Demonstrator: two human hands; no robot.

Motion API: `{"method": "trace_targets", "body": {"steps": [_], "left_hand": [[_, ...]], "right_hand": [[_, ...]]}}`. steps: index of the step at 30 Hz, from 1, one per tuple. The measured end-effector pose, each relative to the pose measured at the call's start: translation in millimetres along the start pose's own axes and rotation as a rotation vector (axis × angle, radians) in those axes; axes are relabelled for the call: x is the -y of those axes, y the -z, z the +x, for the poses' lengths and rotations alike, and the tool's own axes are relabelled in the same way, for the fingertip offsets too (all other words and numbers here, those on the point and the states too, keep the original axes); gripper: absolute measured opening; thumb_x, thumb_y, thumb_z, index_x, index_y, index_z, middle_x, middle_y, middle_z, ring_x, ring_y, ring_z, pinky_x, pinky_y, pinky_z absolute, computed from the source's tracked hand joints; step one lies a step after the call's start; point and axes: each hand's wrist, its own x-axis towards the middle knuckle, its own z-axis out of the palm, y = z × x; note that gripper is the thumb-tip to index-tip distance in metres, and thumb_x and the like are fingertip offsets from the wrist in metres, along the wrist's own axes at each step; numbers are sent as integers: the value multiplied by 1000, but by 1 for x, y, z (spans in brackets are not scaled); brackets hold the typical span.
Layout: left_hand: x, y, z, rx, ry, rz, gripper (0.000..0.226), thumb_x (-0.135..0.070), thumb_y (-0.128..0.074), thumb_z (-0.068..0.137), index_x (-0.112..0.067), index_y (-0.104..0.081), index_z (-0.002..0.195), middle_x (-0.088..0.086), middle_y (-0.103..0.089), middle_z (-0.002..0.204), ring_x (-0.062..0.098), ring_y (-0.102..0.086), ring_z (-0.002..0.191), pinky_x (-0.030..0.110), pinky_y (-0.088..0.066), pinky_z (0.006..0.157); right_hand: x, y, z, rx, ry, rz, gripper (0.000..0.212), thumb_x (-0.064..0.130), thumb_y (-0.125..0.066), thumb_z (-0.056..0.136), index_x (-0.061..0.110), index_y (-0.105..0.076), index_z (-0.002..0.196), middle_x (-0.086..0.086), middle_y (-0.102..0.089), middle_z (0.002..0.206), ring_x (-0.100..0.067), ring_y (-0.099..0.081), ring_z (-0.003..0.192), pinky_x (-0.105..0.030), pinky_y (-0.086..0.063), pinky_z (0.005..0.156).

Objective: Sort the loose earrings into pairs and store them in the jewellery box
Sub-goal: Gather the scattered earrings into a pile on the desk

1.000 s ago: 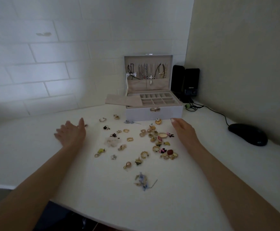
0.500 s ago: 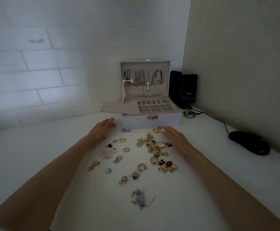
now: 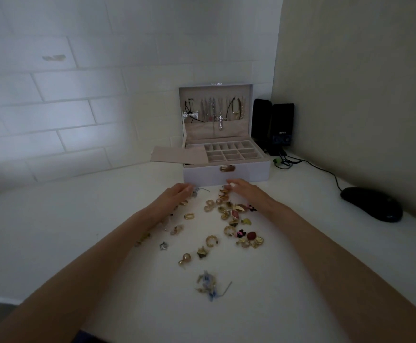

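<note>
Left hand (image 3: 177, 195) and right hand (image 3: 245, 190) sit at twelve o'clock of the earrings (image 3: 229, 230), fingers relaxed, nothing plainly gripped. Advise sweeping matches together, clear of jewellery box (image 3: 226, 173).

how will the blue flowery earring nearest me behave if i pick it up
The blue flowery earring looks like a loose cluster of petals and gold bits, so it will probably flop and dangle. Its thin wire sticks out, so it may bend or snag if pinched hard. Being irregular, it seems unlikely to roll.
</note>
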Motion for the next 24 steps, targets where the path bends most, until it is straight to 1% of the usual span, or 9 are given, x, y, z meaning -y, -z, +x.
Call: {"method": "trace_targets", "body": {"steps": [3, 7, 11, 13, 15, 17, 19, 21, 24], "left_hand": [[-10, -8, 2, 63, 5, -55, 44, -50, -28, 96, -27, -46, 128, -8, -45, 133, 11, -42, 123, 28, -29, 106], [-18, -20, -3, 165, -26, -70, 57, -63, -25, 89, -28, -50, 127, -11, -50, 131, 7, -47, 121, 31, -30, 109], [-20, -19, -15, 201, -35, -114, 61, -65, -22, 91, -27, -63, 115, -11, -59, 125, 5, -49, 120, 33, -27, 110], [-20, -15, -25, 205, -47, -225, 65, -68, -26, 86, -25, -55, 124, -7, -59, 126, 7, -48, 123, 34, -28, 111], [-19, -5, -38, 162, -74, -246, 83, -79, -33, 75, -24, -40, 137, -9, -50, 136, 5, -42, 128, 33, -27, 113], [-14, 11, -51, 128, -81, -132, 106, -91, -39, 58, -27, -30, 142, -14, -38, 143, 3, -36, 130, 29, -27, 111], [-9, 29, -64, 159, -71, -17, 115, -91, -47, 50, -30, -21, 144, -15, -29, 147, 3, -27, 133, 29, -25, 110], [-3, 45, -75, 167, -69, 104, 118, -86, -55, 48, -31, -15, 144, -12, -22, 150, 4, -20, 135, 32, -20, 113], [8, 55, -91, 181, 4, 239, 133, -86, -61, 37, -30, -9, 145, -7, -14, 151, 5, -14, 136, 26, -16, 111]], "right_hand": [[1, 0, -4, 33, 18, 27, 29, 53, -39, 94, 44, -50, 120, 11, -51, 134, -13, -43, 127, -34, -35, 105], [8, 0, -17, 80, 21, 36, 29, 57, -40, 92, 47, -56, 114, 20, -61, 119, -10, -49, 122, -38, -34, 108], [15, 2, -41, 146, 62, 67, 38, 44, -32, 98, 32, -60, 121, 11, -66, 116, -10, -56, 115, -28, -38, 100], [16, 3, -51, 173, 86, 90, 41, 39, -28, 100, 26, -59, 124, 6, -66, 117, -9, -57, 114, -20, -41, 92], [15, 6, -59, 171, 122, 131, 43, 35, -26, 100, 21, -54, 130, 5, -62, 124, -8, -54, 118, -17, -38, 95], [8, 13, -65, 105, 180, 251, 45, 37, -33, 97, 18, -51, 133, 5, -58, 131, -7, -49, 124, -26, -34, 106], [1, 22, -71, 41, 187, 340, 48, 41, -43, 90, 18, -51, 131, 4, -58, 130, -6, -47, 126, -31, -31, 111], [-4, 27, -73, 3, 167, 306, 41, 39, -47, 90, 22, -54, 127, 6, -59, 128, -5, -47, 126, -32, -28, 113], [-5, 24, -72, -34, 113, 221, 34, 38, -43, 96, 26, -56, 125, 9, -57, 130, -7, -45, 126, -34, -26, 114]]}}
